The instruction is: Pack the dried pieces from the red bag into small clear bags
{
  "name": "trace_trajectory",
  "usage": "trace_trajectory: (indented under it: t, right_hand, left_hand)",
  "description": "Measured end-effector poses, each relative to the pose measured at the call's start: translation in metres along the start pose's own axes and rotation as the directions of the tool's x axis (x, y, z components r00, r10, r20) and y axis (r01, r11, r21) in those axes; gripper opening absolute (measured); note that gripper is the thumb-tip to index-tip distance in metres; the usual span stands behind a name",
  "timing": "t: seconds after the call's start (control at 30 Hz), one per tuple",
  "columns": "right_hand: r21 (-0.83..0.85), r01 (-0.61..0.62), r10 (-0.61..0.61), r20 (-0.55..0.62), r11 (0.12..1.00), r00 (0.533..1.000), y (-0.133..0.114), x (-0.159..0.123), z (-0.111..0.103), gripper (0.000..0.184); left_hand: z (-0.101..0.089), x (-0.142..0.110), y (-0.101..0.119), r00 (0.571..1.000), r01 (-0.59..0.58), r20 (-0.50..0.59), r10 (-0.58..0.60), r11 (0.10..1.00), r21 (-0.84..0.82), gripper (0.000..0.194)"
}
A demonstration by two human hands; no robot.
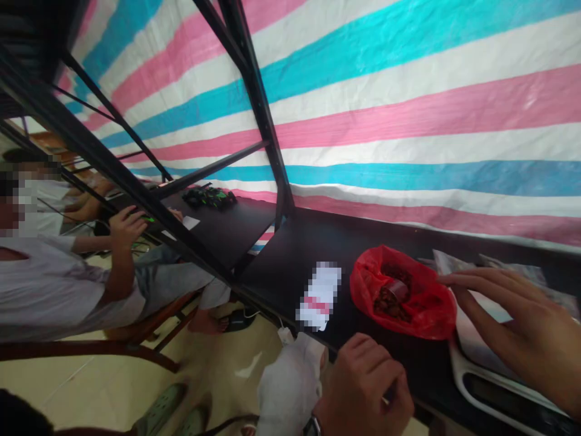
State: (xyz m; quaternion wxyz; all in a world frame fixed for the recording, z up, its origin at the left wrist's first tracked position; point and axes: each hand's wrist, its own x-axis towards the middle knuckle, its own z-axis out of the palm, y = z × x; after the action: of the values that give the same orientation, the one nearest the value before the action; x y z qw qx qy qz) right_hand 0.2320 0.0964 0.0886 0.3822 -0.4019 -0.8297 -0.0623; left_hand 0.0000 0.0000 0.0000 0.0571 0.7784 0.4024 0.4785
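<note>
Red plastic bag (429,312) lay on the black tabletop (281,254), brown pieces (388,303) inside. The right hand's (531,333) spread fingers (490,287) touched its edge; the left hand's (363,387) fingers curled, holding what, I couldn't tell.

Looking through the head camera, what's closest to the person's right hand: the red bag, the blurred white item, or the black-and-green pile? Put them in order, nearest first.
Going out from the right hand:
1. Red plastic bag, right beside the fingertips, to their left.
2. Blurred white item, farther left on the black tabletop.
3. Black-and-green pile, farthest, up at the back left.
</note>
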Motion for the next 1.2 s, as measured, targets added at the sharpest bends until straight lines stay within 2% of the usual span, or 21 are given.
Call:
trace_trajectory:
  t: [0.1,0.2,0.27,0.33,0.4,0.47,0.57,0.67,0.77,0.87,0.93,1.0,1.1,1.2]
  right_hand:
    - [0.028,-0.078,0.077,0.02,0.997,0.997,-0.001,0.004,-0.011,0.025]
    - [0.041,-0.171,0.168,0.078,0.984,0.983,-0.002,0.005,-0.009,0.03]
    - [0.033,-0.181,0.175,0.139,0.983,0.975,-0.006,0.006,0.004,0.031]
    - [-0.032,-0.181,0.183,0.263,0.983,0.947,-0.013,0.008,0.024,0.03]
    - [-0.106,-0.212,0.237,0.38,0.971,0.894,-0.022,0.009,0.045,0.026]
    - [-0.174,-0.23,0.285,0.436,0.957,0.854,-0.029,0.01,0.06,0.02]
    - [-0.214,-0.246,0.318,0.433,0.945,0.844,-0.03,0.008,0.067,0.016]
    - [-0.238,-0.259,0.34,0.42,0.936,0.841,-0.024,0.007,0.059,0.015]
    - [-0.257,-0.273,0.358,0.393,0.927,0.847,-0.019,0.008,0.052,0.017]
    - [-0.26,-0.288,0.369,0.356,0.922,0.859,-0.017,0.009,0.052,0.023]
    - [-0.242,-0.296,0.369,0.365,0.924,0.855,-0.018,0.009,0.055,0.022]
    - [-0.21,-0.302,0.363,0.402,0.93,0.841,-0.018,0.008,0.06,0.018]
    - [-0.166,-0.306,0.348,0.453,0.937,0.82,-0.017,0.007,0.063,0.015]
    - [-0.139,-0.301,0.33,0.487,0.943,0.809,-0.012,0.01,0.059,0.014]
  left_hand:
    - [-0.005,0.016,0.002,1.0,0.006,0.006,-0.007,0.998,0.059,0.022]
    - [-0.005,0.041,0.0,0.996,0.033,0.07,-0.049,0.978,0.208,0.038]
    - [0.001,0.057,-0.005,0.988,0.088,0.098,-0.123,0.95,0.3,0.039]
    - [0.009,0.068,-0.012,0.976,0.16,0.077,-0.204,0.91,0.383,0.034]
    - [0.016,0.073,-0.021,0.959,0.228,0.049,-0.278,0.866,0.445,0.029]
    - [0.019,0.075,-0.03,0.941,0.287,0.022,-0.337,0.834,0.47,0.028]
    - [0.019,0.075,-0.041,0.929,0.342,-0.024,-0.369,0.832,0.437,0.032]
    - [0.014,0.076,-0.043,0.928,0.359,-0.055,-0.368,0.847,0.392,0.038]
    - [0.009,0.074,-0.032,0.935,0.354,-0.131,-0.331,0.904,0.242,0.035]
    - [0.01,0.065,-0.012,0.94,0.26,-0.231,-0.25,0.966,0.014,0.032]
    - [0.016,0.057,0.0,0.93,0.238,-0.28,-0.239,0.971,-0.04,0.031]
    - [0.024,0.05,0.006,0.899,0.303,-0.321,-0.299,0.952,-0.037,0.028]
    - [0.033,0.049,0.0,0.862,0.41,-0.308,-0.402,0.911,-0.04,0.049]
    - [0.034,0.057,-0.015,0.874,0.404,-0.25,-0.417,0.909,-0.106,0.057]
